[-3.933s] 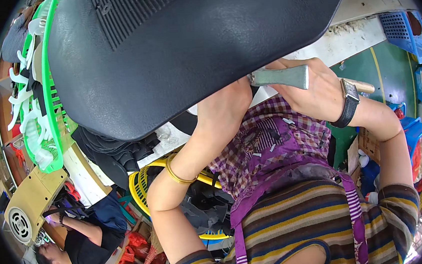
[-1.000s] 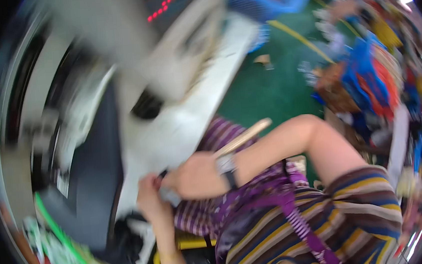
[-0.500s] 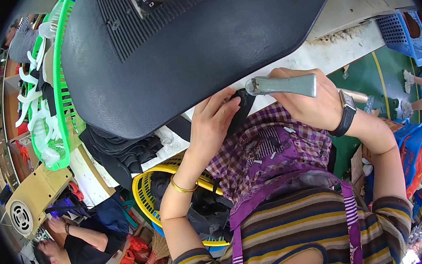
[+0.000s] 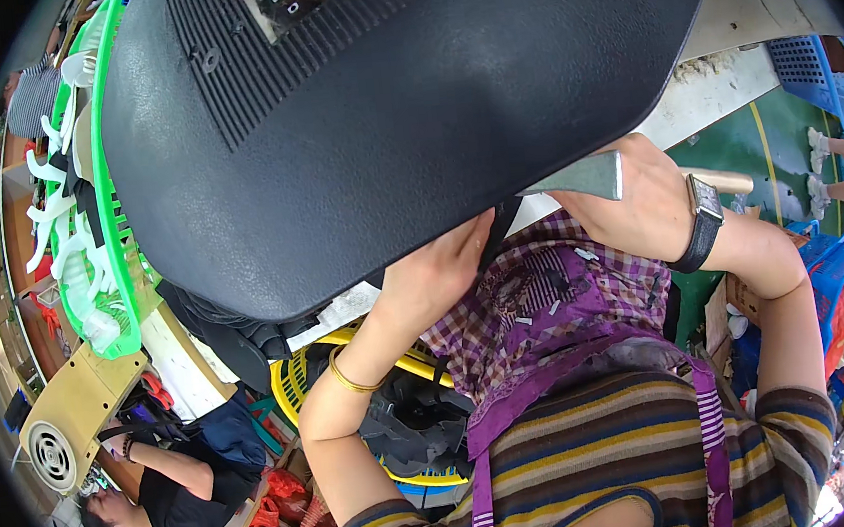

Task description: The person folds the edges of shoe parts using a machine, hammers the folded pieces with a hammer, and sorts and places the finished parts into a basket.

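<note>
The person's right hand [image 4: 638, 212] is wrapped around a hammer with a grey metal head and a pale wooden handle [image 4: 590, 177]; its flared head end points up beside the knuckles, and the handle's end pokes out past the black-strapped wristwatch [image 4: 705, 219]. The left hand [image 4: 441, 270] lies to its left, just beside a narrow strip of black material [image 4: 502, 226] that runs down from under the overhanging edge; its fingertips are hidden, so whether it grips the strip cannot be told. What stands in the way is a broad, smooth-edged black panel [image 4: 412, 154] with a ribbed patch, spread over the upper view and covering the fingertips, the hammer's far end and much of the white worktop [image 4: 718, 92]. Left of the panel stands a bright green plastic basket [image 4: 102, 141] of white curved pieces [image 4: 62, 220], and below it a heap of flat black pieces [image 4: 232, 330]. A yellow plastic basket [image 4: 284, 386] holding dark scraps sits beneath the left forearm. At far left a co-worker in a black top [image 4: 186, 495] is near a tan machine housing with a round vent [image 4: 78, 399]; a blue slatted basket [image 4: 805, 79] stands at upper right.
</note>
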`<act>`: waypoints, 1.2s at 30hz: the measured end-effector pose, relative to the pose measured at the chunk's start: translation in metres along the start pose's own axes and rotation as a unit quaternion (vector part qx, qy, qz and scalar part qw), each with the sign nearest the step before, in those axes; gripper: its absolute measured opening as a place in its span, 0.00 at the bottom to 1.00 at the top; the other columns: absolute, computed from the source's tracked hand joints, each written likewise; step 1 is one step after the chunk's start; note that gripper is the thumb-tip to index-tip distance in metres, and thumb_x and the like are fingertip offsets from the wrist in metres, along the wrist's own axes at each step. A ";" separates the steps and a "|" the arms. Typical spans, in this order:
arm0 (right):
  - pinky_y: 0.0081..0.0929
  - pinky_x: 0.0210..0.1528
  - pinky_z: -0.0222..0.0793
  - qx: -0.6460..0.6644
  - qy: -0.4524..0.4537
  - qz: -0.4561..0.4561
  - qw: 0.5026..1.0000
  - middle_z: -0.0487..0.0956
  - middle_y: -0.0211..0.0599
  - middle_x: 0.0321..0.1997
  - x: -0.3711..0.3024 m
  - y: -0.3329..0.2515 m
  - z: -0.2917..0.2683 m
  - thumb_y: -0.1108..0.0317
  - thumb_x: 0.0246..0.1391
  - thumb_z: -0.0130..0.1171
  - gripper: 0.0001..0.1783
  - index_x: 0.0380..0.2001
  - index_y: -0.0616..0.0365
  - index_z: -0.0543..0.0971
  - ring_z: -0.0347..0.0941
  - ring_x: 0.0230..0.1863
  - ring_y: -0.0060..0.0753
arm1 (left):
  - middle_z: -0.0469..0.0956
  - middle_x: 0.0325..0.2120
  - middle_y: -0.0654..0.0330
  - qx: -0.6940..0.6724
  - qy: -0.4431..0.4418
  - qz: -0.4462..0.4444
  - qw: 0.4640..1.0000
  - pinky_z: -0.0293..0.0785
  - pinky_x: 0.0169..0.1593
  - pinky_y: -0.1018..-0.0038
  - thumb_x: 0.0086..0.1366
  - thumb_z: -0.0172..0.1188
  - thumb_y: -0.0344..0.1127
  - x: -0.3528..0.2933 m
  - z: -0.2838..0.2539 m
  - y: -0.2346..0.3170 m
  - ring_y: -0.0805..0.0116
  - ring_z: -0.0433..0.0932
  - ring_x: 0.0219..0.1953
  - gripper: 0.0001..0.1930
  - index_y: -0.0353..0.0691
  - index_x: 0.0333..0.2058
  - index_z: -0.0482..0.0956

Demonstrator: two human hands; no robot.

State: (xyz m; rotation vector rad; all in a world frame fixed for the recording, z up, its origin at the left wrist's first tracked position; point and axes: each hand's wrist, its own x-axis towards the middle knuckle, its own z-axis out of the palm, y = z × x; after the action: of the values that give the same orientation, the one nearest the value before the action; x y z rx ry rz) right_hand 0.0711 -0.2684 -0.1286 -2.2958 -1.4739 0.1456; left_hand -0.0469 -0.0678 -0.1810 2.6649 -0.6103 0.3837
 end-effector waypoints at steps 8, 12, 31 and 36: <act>0.35 0.24 0.71 0.025 0.035 0.000 0.999 0.76 0.39 0.27 0.005 -0.003 -0.005 0.77 0.38 0.55 0.18 0.39 0.60 0.74 0.76 0.27 0.41 | 0.74 0.43 0.50 0.117 -0.071 0.084 0.987 0.73 0.43 0.72 0.47 0.57 0.28 0.009 -0.007 0.011 0.61 0.73 0.43 0.17 0.31 0.38 0.76; 0.35 0.25 0.71 -0.002 0.037 -0.025 0.999 0.76 0.39 0.29 0.007 -0.002 -0.005 0.77 0.38 0.55 0.20 0.40 0.60 0.74 0.76 0.27 0.41 | 0.73 0.43 0.48 0.175 -0.098 0.096 0.975 0.73 0.44 0.73 0.51 0.54 0.30 0.010 -0.007 0.019 0.60 0.72 0.43 0.17 0.31 0.41 0.74; 0.37 0.23 0.71 0.025 -0.001 0.011 1.000 0.75 0.42 0.23 0.005 -0.002 0.002 0.77 0.37 0.55 0.19 0.39 0.61 0.71 0.76 0.25 0.47 | 0.74 0.44 0.49 0.063 -0.012 0.033 0.997 0.74 0.42 0.71 0.47 0.60 0.26 -0.002 0.006 0.012 0.60 0.73 0.42 0.19 0.32 0.42 0.76; 0.37 0.23 0.70 0.033 -0.002 -0.003 0.999 0.76 0.42 0.26 0.005 0.001 0.000 0.77 0.38 0.55 0.19 0.39 0.60 0.71 0.76 0.25 0.46 | 0.73 0.45 0.50 0.132 -0.036 0.035 0.990 0.73 0.42 0.72 0.47 0.59 0.28 0.004 0.006 0.020 0.60 0.72 0.42 0.18 0.34 0.40 0.75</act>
State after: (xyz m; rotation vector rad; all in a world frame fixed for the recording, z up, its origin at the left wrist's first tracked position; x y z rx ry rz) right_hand 0.0741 -0.2642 -0.1287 -2.2398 -1.4560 0.1931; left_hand -0.0518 -0.0880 -0.1787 2.9262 -0.7203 0.4144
